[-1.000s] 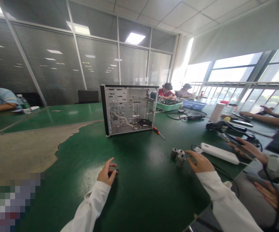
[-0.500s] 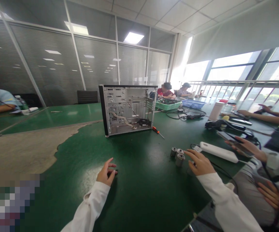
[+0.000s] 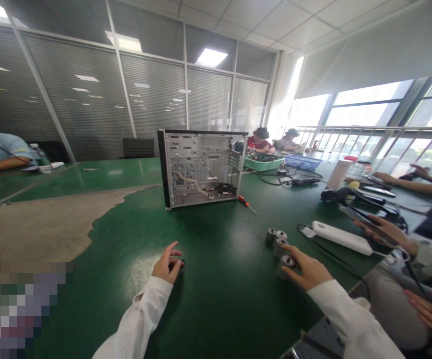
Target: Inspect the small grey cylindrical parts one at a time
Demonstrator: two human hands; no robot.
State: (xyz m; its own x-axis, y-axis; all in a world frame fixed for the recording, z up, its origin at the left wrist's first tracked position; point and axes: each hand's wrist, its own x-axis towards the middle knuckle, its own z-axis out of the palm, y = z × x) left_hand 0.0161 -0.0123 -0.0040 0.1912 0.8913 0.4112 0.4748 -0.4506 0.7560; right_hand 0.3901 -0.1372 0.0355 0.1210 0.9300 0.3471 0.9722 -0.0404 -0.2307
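Note:
My right hand (image 3: pixel 306 267) is around the nearest of several small grey metal cylinders, which look like little motors with a stub on top. Its thumb lies in front of this motor (image 3: pixel 287 261) and the fingers pass behind it. Close by on the far side stand the other motors (image 3: pixel 271 235), upright on the green table. My left hand (image 3: pixel 166 264) rests on the tabletop with half-bent, parted fingers; a dark patch at its fingertips may be shadow. Beyond both hands stands an open computer case (image 3: pixel 204 169), showing its metal frame, loose wires and a fan.
An orange-handled screwdriver (image 3: pixel 246 204) lies beside the case. To the right are a white power strip (image 3: pixel 341 238) with cable and another person's hand (image 3: pixel 391 232) holding a phone. Green (image 3: pixel 263 164) and blue (image 3: pixel 302 162) baskets stand farther back. Bare board (image 3: pixel 51 224) shows at left.
My right hand has come nearer and slightly left, and the motor once largely hidden under it now shows between thumb and fingers. My left hand has barely moved. The view has shifted slightly.

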